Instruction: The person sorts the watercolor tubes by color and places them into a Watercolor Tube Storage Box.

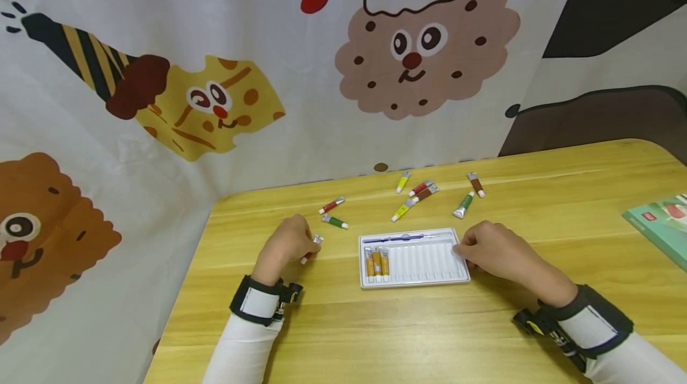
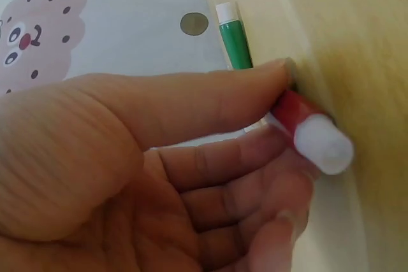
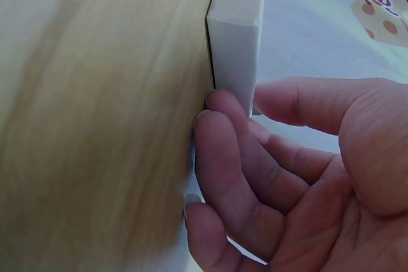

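Note:
My left hand (image 1: 287,244) is at the left of the table, pinching a small red paint tube (image 2: 298,114) between thumb and fingers. Its white cap points toward the camera in the left wrist view. The right hand (image 1: 496,253) grips the right edge of a white plastic tray (image 1: 424,262), thumb over the rim and fingertips against the side wall (image 3: 234,52). Three ochre paint tubes (image 1: 377,265) lie side by side in the tray's left slots. Along its back groove lies a thin blue paintbrush (image 1: 394,239).
Just beyond the left hand lie a green tube (image 1: 335,222) and another red tube (image 1: 331,205). Behind the tray are scattered yellow, red, brown and green tubes, including a green one (image 1: 464,205). A green box (image 1: 662,223) sits at the right; a printed curtain (image 1: 300,151) hangs behind the table.

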The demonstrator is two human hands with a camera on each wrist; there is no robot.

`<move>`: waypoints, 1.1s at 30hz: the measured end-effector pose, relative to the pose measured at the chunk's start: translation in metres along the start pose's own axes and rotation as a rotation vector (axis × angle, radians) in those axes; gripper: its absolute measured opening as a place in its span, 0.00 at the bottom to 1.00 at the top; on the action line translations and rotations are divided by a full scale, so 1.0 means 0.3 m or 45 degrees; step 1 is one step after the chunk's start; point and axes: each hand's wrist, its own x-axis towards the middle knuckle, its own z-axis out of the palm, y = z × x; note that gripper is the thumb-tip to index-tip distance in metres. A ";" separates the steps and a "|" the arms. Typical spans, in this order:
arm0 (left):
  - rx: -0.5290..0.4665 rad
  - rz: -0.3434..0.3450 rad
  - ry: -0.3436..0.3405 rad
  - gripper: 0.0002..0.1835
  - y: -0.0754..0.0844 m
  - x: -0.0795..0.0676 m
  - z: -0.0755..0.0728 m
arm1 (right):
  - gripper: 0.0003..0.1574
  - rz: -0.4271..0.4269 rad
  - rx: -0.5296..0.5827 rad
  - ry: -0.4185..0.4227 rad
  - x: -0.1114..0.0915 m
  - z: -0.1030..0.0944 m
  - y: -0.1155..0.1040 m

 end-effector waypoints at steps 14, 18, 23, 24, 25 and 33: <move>-0.320 0.081 0.046 0.24 0.071 -0.043 -0.010 | 0.14 0.005 -0.004 0.013 0.001 0.005 0.009; -0.376 0.167 0.018 0.22 0.118 -0.065 0.000 | 0.14 0.007 -0.009 0.017 0.002 0.007 0.007; -0.384 0.239 -0.029 0.18 0.180 -0.079 0.021 | 0.13 0.012 -0.011 0.018 0.000 0.009 -0.001; -0.387 0.238 -0.040 0.17 0.192 -0.081 0.026 | 0.14 0.014 -0.011 0.016 0.000 0.010 -0.003; -0.391 0.238 -0.049 0.17 0.203 -0.081 0.031 | 0.14 0.013 -0.010 0.016 0.000 0.010 -0.004; -0.418 0.264 -0.126 0.16 0.266 -0.069 0.078 | 0.13 0.015 -0.010 0.010 -0.003 0.005 -0.012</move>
